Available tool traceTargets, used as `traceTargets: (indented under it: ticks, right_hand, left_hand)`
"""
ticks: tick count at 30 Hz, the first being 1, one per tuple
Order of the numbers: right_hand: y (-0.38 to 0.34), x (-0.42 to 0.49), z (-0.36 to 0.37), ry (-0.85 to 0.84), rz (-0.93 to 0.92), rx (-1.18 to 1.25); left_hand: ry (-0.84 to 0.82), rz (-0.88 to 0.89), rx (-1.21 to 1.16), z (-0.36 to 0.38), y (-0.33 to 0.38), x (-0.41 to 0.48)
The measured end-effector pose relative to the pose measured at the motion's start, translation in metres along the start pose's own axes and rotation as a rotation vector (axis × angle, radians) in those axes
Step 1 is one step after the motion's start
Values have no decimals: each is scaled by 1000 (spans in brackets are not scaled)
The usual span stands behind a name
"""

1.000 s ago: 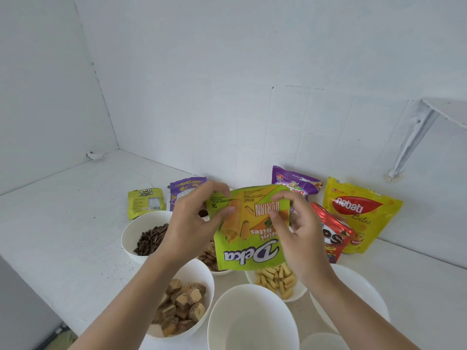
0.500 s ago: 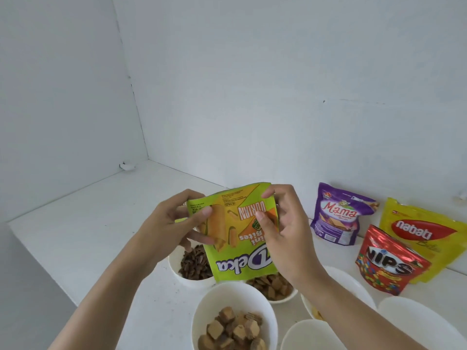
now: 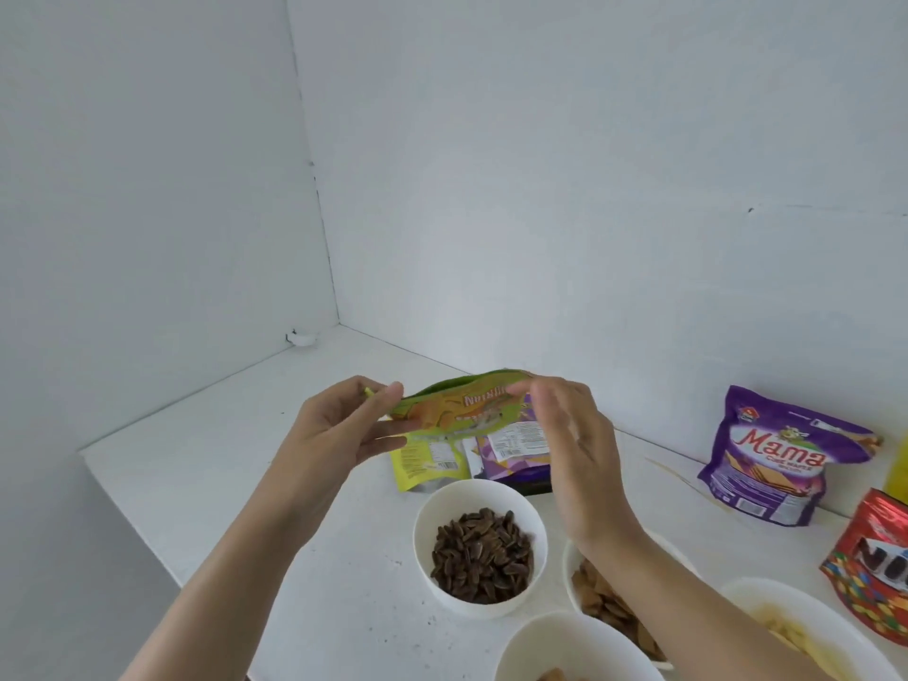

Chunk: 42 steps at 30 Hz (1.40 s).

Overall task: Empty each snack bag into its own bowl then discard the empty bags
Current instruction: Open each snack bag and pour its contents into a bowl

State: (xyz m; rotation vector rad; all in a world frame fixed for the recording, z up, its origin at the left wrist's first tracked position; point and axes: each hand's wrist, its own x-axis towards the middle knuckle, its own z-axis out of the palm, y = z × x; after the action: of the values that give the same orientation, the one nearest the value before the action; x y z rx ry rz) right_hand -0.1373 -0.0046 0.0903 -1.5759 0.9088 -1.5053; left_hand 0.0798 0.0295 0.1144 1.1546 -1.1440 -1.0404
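Note:
A green snack bag is held nearly flat above the counter's back area. My left hand pinches its left edge. My right hand is at the bag's right end with fingers straight and spread, fingertips just touching the top edge. Directly under the bag lie two flat bags, a yellow-green one and a purple one. In front of them stands a white bowl of dark seeds. A second bowl, holding brown snacks, sits partly behind my right forearm.
A standing purple bag, a red bag and a sliver of a yellow bag are at the right. Two more white bowls sit at the bottom. White walls meet in a corner at the back left; the counter edge runs along the left.
The green bag has tipped from upright facing me to nearly flat and moved back over the flat bags. My right hand has loosened from a pinch to spread fingers. The view shifted left.

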Motion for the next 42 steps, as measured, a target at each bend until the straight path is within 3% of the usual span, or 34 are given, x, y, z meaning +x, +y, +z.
traceTargets:
  ticks: [4,12,18,22,25,29,33,38,42]
  right_hand:
    - [29,28,16,69,237,149]
    - [118,72,35,66,240,-28]
    - [181,79,43,-207,319,-421]
    - [192,79,46,-404,303,-545]
    - [192,76,44,-442,306,-565]
    - [182,70,39,-414,327,-480]
    - [148,59,30,-327,224,-393]
    - [94,45,6,-67,98,-249]
    - [64,33,-33,61,52,-220]
  left_hand:
    - [50,6,114,-14,-18,27]
    - [112,-64,135,-18,-89,86]
    - [100,-130,259,-20,-152,115]
    - [74,-133,363,-31,-177,126]
    - [17,-135,504,-41,-189,127]
    - [-51,-137,586,-44,-178,121]
    - [-15,-26,614,-31,-147,113]
    - [-3,189,514,13,-99,89]
    - [-106,348,472,60,-67,60]
